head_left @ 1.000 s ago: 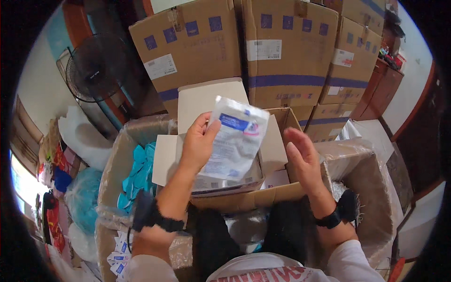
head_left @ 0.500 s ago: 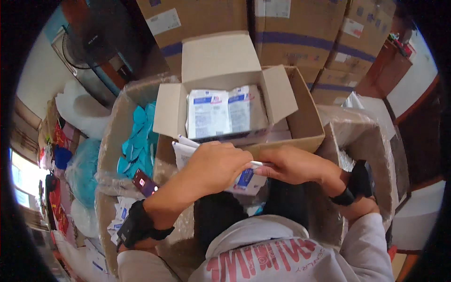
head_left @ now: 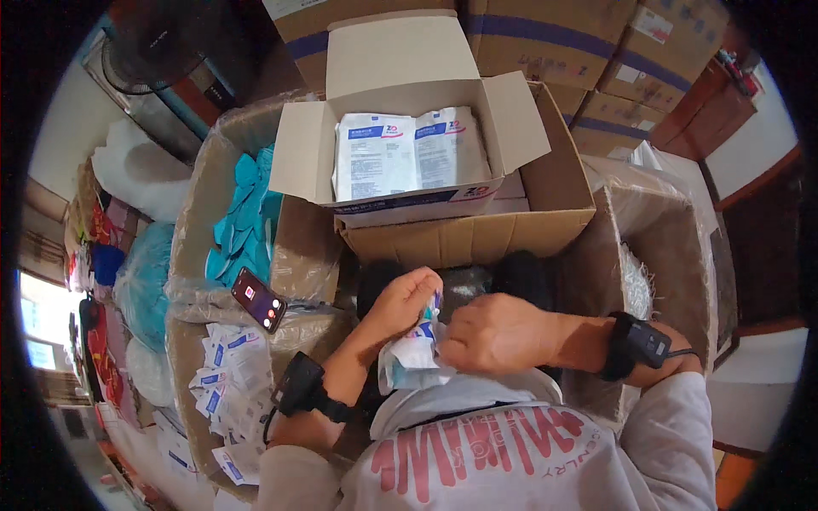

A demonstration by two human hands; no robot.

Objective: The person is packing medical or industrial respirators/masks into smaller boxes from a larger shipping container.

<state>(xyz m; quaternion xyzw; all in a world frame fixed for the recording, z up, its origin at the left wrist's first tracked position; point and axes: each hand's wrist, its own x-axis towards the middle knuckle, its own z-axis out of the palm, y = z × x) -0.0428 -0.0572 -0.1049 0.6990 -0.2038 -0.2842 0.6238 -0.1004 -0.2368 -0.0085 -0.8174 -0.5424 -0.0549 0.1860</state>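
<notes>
Cardboard box (head_left: 409, 94): white packets (head_left: 409, 153) | both hands (head_left: 452, 324) gripping sachet (head_left: 413, 353)

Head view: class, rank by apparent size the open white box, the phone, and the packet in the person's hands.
1. open white box
2. packet, partly hidden by the hands and nearer the camera, so unsure
3. phone

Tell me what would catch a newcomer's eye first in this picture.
Both hands, the left hand and right hand, grip a white and blue packet close to the chest. Just beyond, an open white carton shows two flat packets lying side by side. At left, a phone rests on a plastic-lined box.
</notes>
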